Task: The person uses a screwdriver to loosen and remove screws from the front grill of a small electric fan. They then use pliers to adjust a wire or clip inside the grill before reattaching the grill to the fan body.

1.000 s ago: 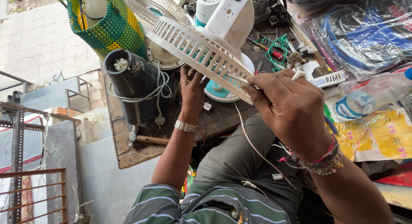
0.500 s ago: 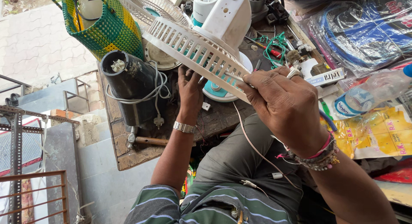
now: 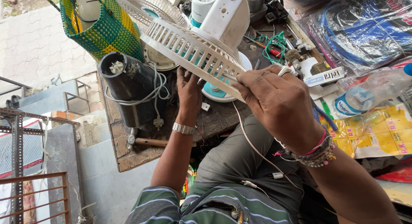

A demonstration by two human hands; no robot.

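Since a second ago my grip on the white slatted fan housing [image 3: 193, 52] barely shifts; it sits tilted in the upper middle of the frame, over the wooden workbench [image 3: 141, 157]. My left hand [image 3: 189, 93] props it from underneath, fingers spread against the grille. My right hand [image 3: 277, 99] closes on its lower right edge, fingertips pinched where a thin pale wire [image 3: 253, 144] runs down to my lap. I judge the fiddly work at that edge continues, unfinished.

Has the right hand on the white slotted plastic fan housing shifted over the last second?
Barely. The right hand stays at the lower end of the white slotted plastic fan housing, no nearer the black cylinder.
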